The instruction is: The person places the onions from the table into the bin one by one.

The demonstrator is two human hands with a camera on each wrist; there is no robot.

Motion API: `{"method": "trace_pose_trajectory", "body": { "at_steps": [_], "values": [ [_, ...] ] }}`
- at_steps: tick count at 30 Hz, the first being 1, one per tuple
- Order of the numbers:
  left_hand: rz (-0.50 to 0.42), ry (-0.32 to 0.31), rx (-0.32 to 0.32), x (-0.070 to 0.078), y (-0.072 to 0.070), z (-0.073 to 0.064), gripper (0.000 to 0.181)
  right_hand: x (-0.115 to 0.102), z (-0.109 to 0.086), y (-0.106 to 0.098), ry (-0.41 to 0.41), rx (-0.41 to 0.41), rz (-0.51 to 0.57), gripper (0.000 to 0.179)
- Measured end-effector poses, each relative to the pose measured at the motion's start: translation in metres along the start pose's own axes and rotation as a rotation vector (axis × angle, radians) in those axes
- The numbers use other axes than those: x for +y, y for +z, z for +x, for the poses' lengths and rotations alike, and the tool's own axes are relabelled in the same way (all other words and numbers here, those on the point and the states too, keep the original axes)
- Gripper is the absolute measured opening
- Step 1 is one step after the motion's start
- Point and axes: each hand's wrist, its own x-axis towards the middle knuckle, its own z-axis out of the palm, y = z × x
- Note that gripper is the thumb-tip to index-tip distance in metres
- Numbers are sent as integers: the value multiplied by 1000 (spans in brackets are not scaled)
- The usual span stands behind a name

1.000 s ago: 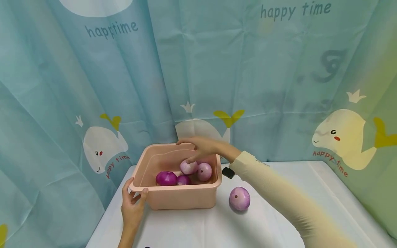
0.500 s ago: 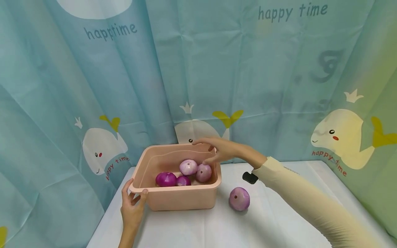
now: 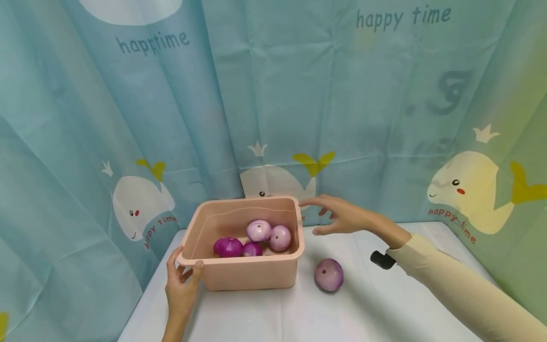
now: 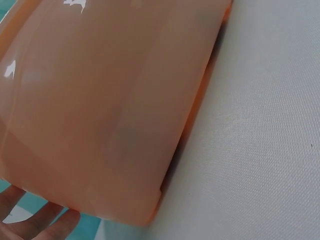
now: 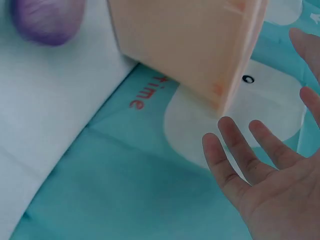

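Note:
A pink plastic bin [image 3: 249,275] stands on the white table, several red onions inside. Deep purple ones, such as this onion [image 3: 230,247], lie towards the left, and two paler ones, including a pale onion [image 3: 259,231], sit at the right. My left hand [image 3: 181,289] grips the bin's front left corner, thumb at the front rim and fingers along the side. To the right of the bin, my right hand [image 3: 342,216] is raised with spread fingers and holds nothing. Below it, a single red onion [image 3: 329,275] rests on the table, also partly visible in the right wrist view.
A white cloth [image 3: 273,318] covers the table. Blue-green curtains [image 3: 363,118] with whale prints hang behind and at both sides, close to the table's edges. A black device [image 3: 382,260] shows under the right wrist.
My right hand has withdrawn from over the onions in the bin and moved right, past the bin's right rim. The left hand keeps its grip on the corner.

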Motion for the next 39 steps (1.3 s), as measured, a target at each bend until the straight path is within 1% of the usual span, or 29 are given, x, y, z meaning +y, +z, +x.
{"method": "trace_pose_trajectory", "body": {
  "at_steps": [6, 10, 13, 16, 19, 22, 24, 29, 32, 35, 39],
  "values": [
    [3, 1, -1, 0, -1, 1, 67, 10, -20, 6, 31, 28, 21, 70],
    [4, -1, -6, 0, -1, 0, 67, 22, -34, 20, 39, 50, 38, 71],
    [9, -1, -2, 0, -1, 0, 67, 31, -45, 34, 45, 52, 63, 72],
    [13, 5, 3, 0, 0, 0, 67, 40, -55, 49, 56, 30, 87, 71],
    [14, 12, 6, 0, 0, 0, 67, 46, -62, 64, 46, 7, 114, 68],
    [9, 18, 5, 0, 1, 0, 67, 51, -68, 76, 27, -14, 157, 67],
    [6, 18, 4, 0, 1, 0, 67, 52, -72, 82, 36, -35, 187, 66],
    [7, 18, 5, 0, 0, -1, 67, 53, -79, 92, 101, -97, 252, 67],
    [7, 14, 5, 0, 0, -1, 67, 54, -80, 96, 138, -120, 289, 67],
    [9, 10, 4, 0, 0, -1, 67, 55, -80, 100, 152, -130, 305, 66],
    [14, 8, 4, 0, 0, -1, 67, 57, -81, 105, 138, -139, 293, 62]
  ]
}}
